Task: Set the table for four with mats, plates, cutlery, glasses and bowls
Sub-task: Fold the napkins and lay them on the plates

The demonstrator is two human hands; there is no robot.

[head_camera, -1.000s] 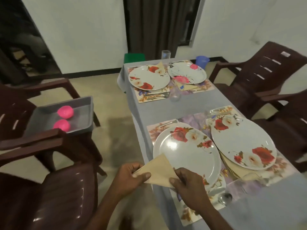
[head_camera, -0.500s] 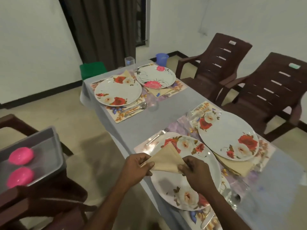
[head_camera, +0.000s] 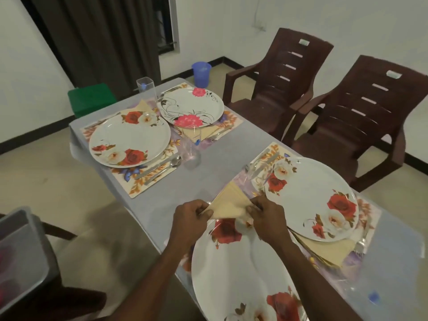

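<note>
A folded beige napkin [head_camera: 230, 203] is pinched at its two lower corners by my left hand [head_camera: 191, 218] and my right hand [head_camera: 267, 220], just beyond the far rim of the near floral plate [head_camera: 236, 272]. Its tip points away from me. To the right lies a second floral plate [head_camera: 311, 198] on a mat with a napkin [head_camera: 328, 250] under it. Two more plates [head_camera: 129, 140] [head_camera: 191, 107] sit on mats at the far end, with cutlery [head_camera: 159, 169] beside the left one. Clear glasses [head_camera: 145, 89] [head_camera: 191, 154] [head_camera: 253, 170] stand on the grey table [head_camera: 222, 154].
Two brown plastic chairs [head_camera: 278, 72] [head_camera: 361, 117] stand along the right side. A grey tray [head_camera: 20, 249] rests on a chair at lower left. A blue cup [head_camera: 201, 74] and a green box [head_camera: 91, 99] sit on the floor beyond the table's far end.
Both hands carried the napkin forward from the near plate's left edge to beyond its far rim. My view swung right and closer to the table.
</note>
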